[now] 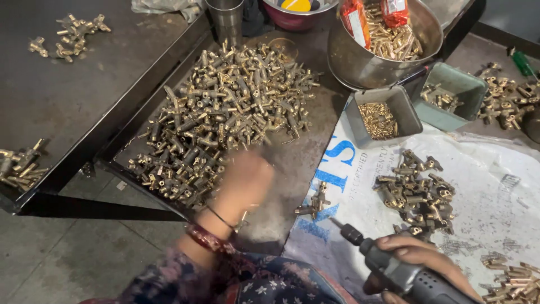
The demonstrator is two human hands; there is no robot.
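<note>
My left hand [244, 180] is blurred with motion, reaching over the near edge of a big pile of brass valve fittings [225, 112] on a dark metal sheet; whether it holds a fitting cannot be made out. My right hand [419, 256] grips a grey electric screwdriver [394, 270] at the lower right, its bit pointing up-left toward a single brass fitting [318, 202] lying at the edge of a white printed sack [489, 169]. A smaller heap of fittings [419, 194] rests on the sack just above the right hand.
A steel bowl [365, 62] holds small brass screws and red packets. Two grey-green trays [388, 115] [458, 90] hold small brass parts. A black table [62, 101] on the left carries a few fittings. More fittings lie at right [506, 101] and lower right [514, 281].
</note>
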